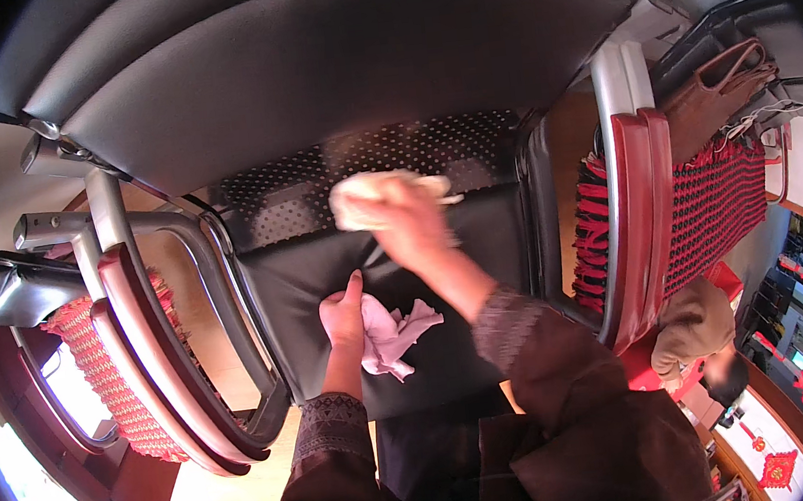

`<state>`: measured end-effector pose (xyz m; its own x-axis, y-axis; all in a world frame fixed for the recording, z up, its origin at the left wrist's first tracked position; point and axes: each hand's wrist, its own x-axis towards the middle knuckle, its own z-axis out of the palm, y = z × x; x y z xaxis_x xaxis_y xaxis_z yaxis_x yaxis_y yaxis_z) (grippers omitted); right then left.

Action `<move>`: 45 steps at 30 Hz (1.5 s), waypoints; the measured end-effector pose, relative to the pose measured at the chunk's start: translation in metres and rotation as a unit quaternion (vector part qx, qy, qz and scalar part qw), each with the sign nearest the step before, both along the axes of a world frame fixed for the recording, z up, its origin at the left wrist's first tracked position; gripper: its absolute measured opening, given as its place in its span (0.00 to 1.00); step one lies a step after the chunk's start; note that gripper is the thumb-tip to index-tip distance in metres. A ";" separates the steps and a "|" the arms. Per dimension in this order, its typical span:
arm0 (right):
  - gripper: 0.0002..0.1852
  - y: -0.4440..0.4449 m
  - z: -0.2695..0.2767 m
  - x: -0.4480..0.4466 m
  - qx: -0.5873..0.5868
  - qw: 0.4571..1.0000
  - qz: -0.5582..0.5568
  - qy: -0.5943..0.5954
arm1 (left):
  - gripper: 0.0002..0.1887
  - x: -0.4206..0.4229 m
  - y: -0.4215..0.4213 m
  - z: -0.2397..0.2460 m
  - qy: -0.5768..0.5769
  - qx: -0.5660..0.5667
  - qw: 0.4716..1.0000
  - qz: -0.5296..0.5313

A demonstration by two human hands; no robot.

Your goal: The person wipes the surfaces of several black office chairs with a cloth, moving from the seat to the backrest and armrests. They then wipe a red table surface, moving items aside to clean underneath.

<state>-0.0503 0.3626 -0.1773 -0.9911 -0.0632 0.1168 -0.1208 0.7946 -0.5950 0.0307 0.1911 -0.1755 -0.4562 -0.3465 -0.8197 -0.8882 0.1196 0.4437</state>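
Observation:
A black padded chair, with its seat below and its backrest above, fills the middle. My right hand, blurred, is closed on a pale cloth at the rear of the seat, by a dotted dark strip between seat and backrest. My left hand rests near the seat's middle and grips a pinkish cloth, whose loose end spreads over the seat to its right.
Metal armrests with red-brown pads stand at left and right. Neighbouring chairs carry red woven covers; a brown bag lies on the right one. Another person in a light top is farther off at lower right.

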 end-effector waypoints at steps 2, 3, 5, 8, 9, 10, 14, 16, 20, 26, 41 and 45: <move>0.11 -0.060 -0.012 -0.015 -0.155 0.988 0.015 -0.025 | 0.26 0.006 -0.003 -0.008 0.023 0.009 1.000 0.012; 0.12 -0.081 -0.021 -0.021 -0.155 0.987 0.035 0.028 | 0.26 0.008 -0.002 -0.016 0.035 0.019 0.999 0.012; 0.08 -0.104 -0.024 -0.029 -0.108 0.993 0.037 0.031 | 0.24 0.014 -0.010 -0.027 0.046 0.060 0.997 0.012; 0.18 -0.063 -0.028 -0.021 -0.119 0.989 0.052 -0.070 | 0.24 -0.002 0.001 -0.005 0.013 0.045 0.999 0.000; 0.19 -0.042 0.000 -0.017 -0.133 0.982 0.049 -0.123 | 0.26 -0.005 -0.004 0.009 0.002 0.006 1.000 0.002; 0.22 -0.018 0.022 -0.014 -0.202 0.972 -0.012 -0.122 | 0.27 -0.004 -0.003 0.010 0.007 -0.010 1.000 0.011; 0.21 0.105 -0.003 0.028 0.002 0.995 -0.101 -0.015 | 0.29 -0.002 -0.005 -0.004 -0.001 0.019 1.000 -0.016; 0.24 0.154 0.005 0.045 0.139 0.975 -0.167 -0.046 | 0.30 -0.003 -0.006 0.001 -0.001 -0.001 1.000 -0.018; 0.34 0.173 0.011 0.077 0.118 0.923 -0.352 -0.101 | 0.30 -0.001 -0.005 -0.007 -0.001 -0.001 1.000 -0.031; 0.38 0.154 0.049 0.017 0.066 0.959 -0.266 0.073 | 0.31 0.004 -0.013 -0.015 -0.002 0.006 1.000 -0.016; 0.33 0.154 0.040 0.025 0.096 0.956 -0.238 -0.142 | 0.28 0.004 -0.014 -0.017 -0.005 0.017 1.000 0.007; 0.38 0.156 0.047 -0.008 0.072 0.965 -0.250 0.028 | 0.29 0.000 -0.007 -0.007 -0.003 0.012 1.000 -0.010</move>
